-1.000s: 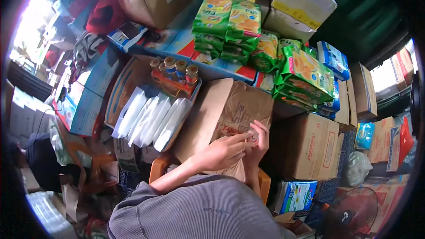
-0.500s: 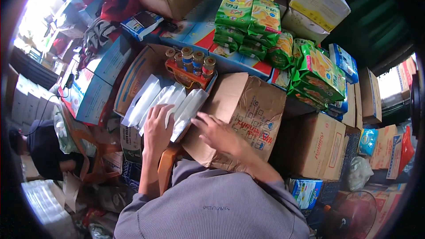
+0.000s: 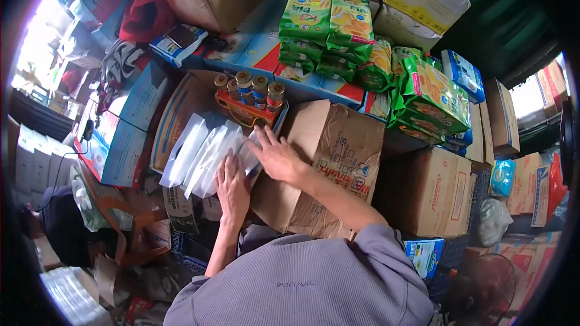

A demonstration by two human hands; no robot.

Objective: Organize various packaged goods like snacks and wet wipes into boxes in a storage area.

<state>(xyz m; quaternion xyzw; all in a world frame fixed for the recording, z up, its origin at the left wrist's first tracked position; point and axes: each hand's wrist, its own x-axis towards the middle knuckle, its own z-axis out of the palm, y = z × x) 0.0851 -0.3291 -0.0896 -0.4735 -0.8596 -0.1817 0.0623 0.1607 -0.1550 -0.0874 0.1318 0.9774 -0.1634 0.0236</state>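
White translucent plastic bags point(image 3: 196, 154) lie side by side across an open cardboard box point(image 3: 175, 108). My left hand point(image 3: 233, 188) rests with stretched fingers on the near part of the rightmost bag. Above and right of it, my right hand point(image 3: 275, 156) is also open, its fingertips at that bag's right edge. Beyond the bags, inside the box, stands a red carton of small glass bottles point(image 3: 251, 96) with metal-coloured caps. To the right, beside my right forearm, is a closed brown cardboard box point(image 3: 338, 163). The undersides of the bags are hidden.
Green packets of snacks point(image 3: 326, 18) are stacked at the back right. More brown boxes point(image 3: 438, 190) stand on the right, and blue cartons point(image 3: 130, 121) on the left. An orange plastic chair point(image 3: 142, 220) and a fan point(image 3: 489, 281) flank me.
My right hand has moved left and forward onto the bags' right edge. My left hand has slid right and nearer to me along the bags. The whole view has shifted slightly.
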